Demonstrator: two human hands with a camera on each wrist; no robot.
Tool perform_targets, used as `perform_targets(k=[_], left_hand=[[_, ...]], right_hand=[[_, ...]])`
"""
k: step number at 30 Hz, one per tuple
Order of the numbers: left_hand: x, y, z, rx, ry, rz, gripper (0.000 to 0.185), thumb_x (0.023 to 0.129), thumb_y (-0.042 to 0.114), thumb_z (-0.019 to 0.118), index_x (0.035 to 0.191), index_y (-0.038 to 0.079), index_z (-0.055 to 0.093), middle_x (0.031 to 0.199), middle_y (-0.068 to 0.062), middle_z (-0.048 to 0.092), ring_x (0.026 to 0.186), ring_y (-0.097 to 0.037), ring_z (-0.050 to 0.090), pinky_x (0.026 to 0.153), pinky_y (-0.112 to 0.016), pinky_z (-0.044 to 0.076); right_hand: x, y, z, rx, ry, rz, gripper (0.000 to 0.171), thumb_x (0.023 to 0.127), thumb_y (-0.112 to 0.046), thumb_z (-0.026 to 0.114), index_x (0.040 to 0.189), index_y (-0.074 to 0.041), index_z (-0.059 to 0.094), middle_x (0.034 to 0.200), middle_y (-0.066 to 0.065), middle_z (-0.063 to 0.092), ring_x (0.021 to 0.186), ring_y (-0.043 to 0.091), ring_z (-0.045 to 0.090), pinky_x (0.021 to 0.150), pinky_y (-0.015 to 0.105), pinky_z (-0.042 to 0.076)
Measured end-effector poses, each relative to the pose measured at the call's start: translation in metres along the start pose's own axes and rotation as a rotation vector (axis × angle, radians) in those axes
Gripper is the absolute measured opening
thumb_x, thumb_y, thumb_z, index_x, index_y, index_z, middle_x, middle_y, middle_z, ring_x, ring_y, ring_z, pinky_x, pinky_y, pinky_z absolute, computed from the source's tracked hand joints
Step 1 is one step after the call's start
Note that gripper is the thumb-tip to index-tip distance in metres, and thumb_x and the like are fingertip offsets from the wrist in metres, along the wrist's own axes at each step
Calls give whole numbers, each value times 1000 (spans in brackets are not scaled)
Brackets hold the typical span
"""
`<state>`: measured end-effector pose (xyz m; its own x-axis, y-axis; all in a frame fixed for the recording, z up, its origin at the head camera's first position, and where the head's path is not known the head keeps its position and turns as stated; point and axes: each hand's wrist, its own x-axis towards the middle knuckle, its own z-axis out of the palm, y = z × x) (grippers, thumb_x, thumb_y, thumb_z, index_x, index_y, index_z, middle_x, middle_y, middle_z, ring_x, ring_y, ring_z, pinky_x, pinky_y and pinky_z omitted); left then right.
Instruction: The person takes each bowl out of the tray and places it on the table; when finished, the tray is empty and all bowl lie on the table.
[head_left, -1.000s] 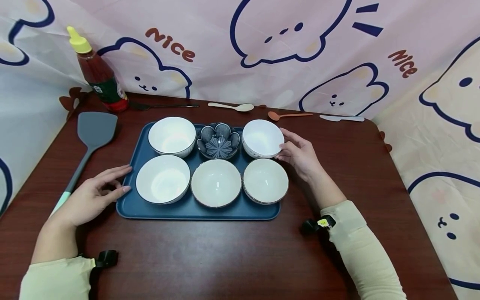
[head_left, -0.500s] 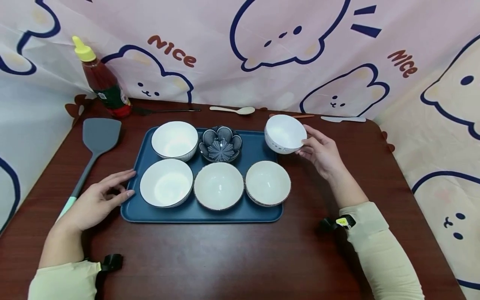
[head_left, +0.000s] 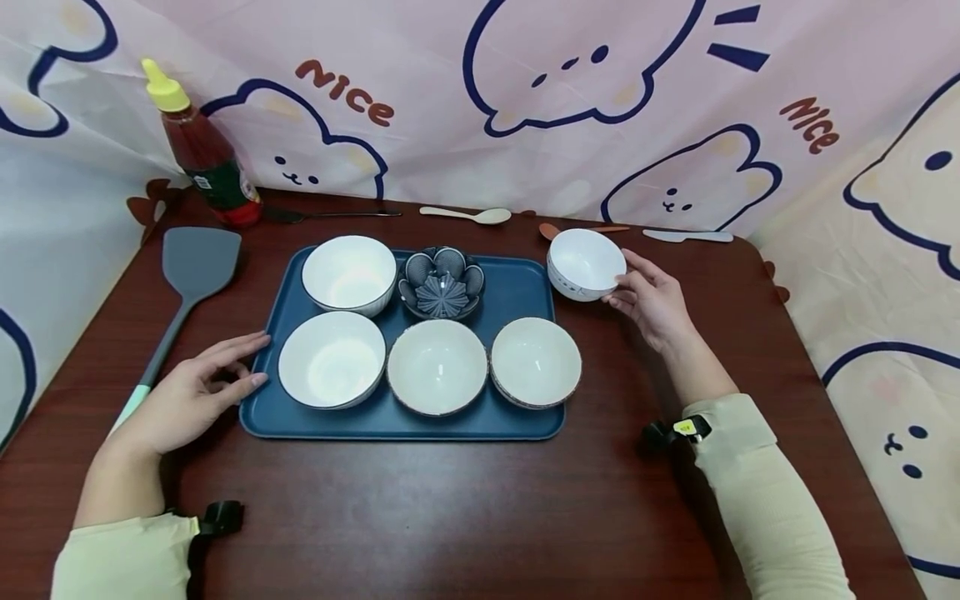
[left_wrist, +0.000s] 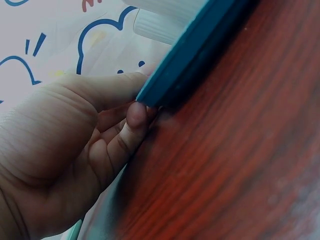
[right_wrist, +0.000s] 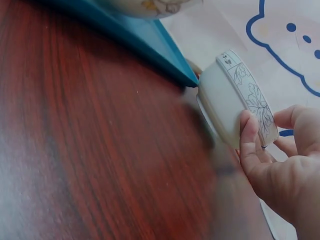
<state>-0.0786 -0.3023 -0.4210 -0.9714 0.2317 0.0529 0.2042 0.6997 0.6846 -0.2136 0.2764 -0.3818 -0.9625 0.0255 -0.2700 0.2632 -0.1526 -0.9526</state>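
1. Right hand (head_left: 651, 304): grip clamped on white bowl (head_left: 587, 265), thumb and fingers nearly together at its right side, bowl wall between.
2. White bowl sits just beyond the far right corner of blue tray (head_left: 517, 287); can't tell if it touches tray or tabletop (head_left: 450, 517).
3. Left hand (head_left: 187, 398): grip pinched on tray's left edge, gap nearly closed, thumb and fingertips at rim.
4. Right arm reaches forward from lower right, fingers pointing left; left arm comes from lower left, fingers pointing right.
5. Bowl covers part of orange spoon (head_left: 550, 232); left arm covers part of spatula (head_left: 198, 260). Some fingers of both hands hidden. Sleeves cut off at bottom of head view.
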Motion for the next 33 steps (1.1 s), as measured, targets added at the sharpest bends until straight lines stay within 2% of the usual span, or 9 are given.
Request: perform_targets(k=[7,17,25,33], left_hand=[[1,0,1,-1,-1,8,51,97,13,66,145,7,51,136,-18,52,85,5,49,67,-10,40],[2,0,0,-15,-1,23,51,97,12,66,145,7,51,133,-16,53,85,5,49,67,-10,41],[1,0,0,-16,-1,21,51,97,11,66,145,7,51,134,-16,53,84,5,50,67,-11,41],[-1,-1,0,-15,-2,16,52,97,11,66,146,7,51,132,-15,54,84,4,49,66,-11,41]], right_hand=[[3,5,-5,16,-20,-2,58,99,-3,53,154,-14,38,127,3,47,71,11,68,70,21,58],[4,10,-11,29,-43,-22,58,99,-5,57,153,-16,39,116,4,53,71,13,69,70,23,58],[1,11,-15,-56,-62,-33,64,98,-14,64,155,-18,36,124,3,53,78,13,72,74,24,58],[-9,7,-19,-33,-36,-62,67,94,-15,70,153,-15,40,124,0,59,81,14,74,76,24,59]])
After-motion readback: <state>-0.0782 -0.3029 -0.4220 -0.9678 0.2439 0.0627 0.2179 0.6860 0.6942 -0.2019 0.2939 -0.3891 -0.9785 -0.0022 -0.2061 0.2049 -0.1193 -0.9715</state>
